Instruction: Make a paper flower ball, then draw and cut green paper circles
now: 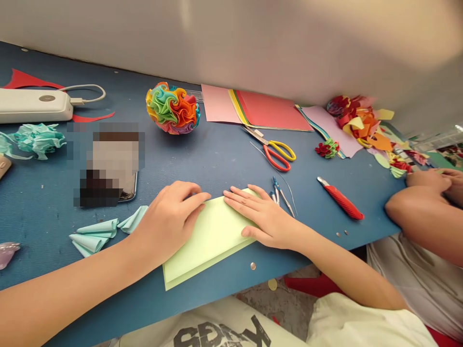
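In the head view, the pale green paper (213, 236) lies slantwise under my two hands, at the near edge of the blue tabletop (224, 166). My right hand (265, 219) rests flat on its right end, fingers stretched out side by side, thumb held apart. My left hand (171, 221) curls over the other end, thumb and forefinger close together by the far edge (whether they clamp it, I cannot tell).

As I judge it, one long fold is made: a lower layer peeks out along the near side. I see no cuts in it, and the scissors (266, 144) and red utility knife (340, 198) lie apart, untouched. How many folds remain, I cannot say.
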`<action>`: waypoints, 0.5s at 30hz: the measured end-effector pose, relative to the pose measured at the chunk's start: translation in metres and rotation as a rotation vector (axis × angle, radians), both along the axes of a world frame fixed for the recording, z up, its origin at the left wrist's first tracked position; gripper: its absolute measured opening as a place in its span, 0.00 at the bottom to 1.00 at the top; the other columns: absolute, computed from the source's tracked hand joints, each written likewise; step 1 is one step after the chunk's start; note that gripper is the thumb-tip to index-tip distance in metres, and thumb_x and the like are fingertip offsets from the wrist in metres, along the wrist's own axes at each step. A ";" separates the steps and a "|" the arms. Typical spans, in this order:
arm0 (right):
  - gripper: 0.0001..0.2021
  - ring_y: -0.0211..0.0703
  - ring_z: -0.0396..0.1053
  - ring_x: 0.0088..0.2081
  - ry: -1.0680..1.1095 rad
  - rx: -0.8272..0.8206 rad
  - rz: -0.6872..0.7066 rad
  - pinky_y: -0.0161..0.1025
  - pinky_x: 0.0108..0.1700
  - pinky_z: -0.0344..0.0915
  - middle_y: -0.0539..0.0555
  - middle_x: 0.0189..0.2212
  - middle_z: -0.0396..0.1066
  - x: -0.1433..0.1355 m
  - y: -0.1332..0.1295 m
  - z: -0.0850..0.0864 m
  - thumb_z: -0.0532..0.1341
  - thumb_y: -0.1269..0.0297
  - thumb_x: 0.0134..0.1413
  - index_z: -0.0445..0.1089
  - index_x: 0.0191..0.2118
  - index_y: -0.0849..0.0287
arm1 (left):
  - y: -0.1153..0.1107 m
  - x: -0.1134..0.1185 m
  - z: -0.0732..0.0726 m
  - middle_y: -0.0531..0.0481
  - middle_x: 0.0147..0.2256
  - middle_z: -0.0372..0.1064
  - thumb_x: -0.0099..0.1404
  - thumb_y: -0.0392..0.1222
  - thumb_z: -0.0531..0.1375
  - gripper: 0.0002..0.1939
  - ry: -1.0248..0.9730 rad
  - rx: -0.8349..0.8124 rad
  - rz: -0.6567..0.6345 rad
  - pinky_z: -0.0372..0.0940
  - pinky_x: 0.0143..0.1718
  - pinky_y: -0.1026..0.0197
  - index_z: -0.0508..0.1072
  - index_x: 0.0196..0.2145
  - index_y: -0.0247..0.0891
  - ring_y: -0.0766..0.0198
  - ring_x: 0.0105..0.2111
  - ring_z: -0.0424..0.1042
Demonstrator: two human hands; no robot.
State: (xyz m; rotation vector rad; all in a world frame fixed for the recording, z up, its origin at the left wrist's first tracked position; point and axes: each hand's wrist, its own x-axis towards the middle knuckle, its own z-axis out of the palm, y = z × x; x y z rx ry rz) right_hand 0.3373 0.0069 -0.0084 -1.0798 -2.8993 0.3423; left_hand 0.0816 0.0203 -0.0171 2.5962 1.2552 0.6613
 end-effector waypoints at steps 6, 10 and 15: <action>0.30 0.48 0.40 0.68 -0.047 0.001 0.001 0.57 0.66 0.38 0.56 0.67 0.43 -0.001 -0.001 0.002 0.40 0.50 0.67 0.41 0.67 0.63 | -0.004 0.000 -0.003 0.40 0.57 0.65 0.65 0.26 0.43 0.23 0.277 0.201 -0.356 0.52 0.59 0.46 0.70 0.52 0.28 0.53 0.57 0.63; 0.33 0.51 0.38 0.68 -0.071 0.012 -0.020 0.58 0.66 0.40 0.58 0.67 0.40 -0.015 -0.011 0.004 0.42 0.48 0.66 0.38 0.67 0.65 | -0.016 0.002 0.001 0.32 0.61 0.54 0.65 0.35 0.45 0.26 0.342 0.144 -0.329 0.44 0.64 0.45 0.61 0.58 0.19 0.46 0.63 0.53; 0.41 0.52 0.35 0.68 -0.033 0.020 -0.011 0.55 0.67 0.40 0.62 0.67 0.36 -0.032 -0.020 0.002 0.45 0.41 0.61 0.37 0.67 0.71 | -0.026 0.002 0.003 0.33 0.64 0.46 0.69 0.40 0.42 0.27 0.365 0.067 -0.257 0.40 0.64 0.45 0.58 0.61 0.22 0.48 0.65 0.45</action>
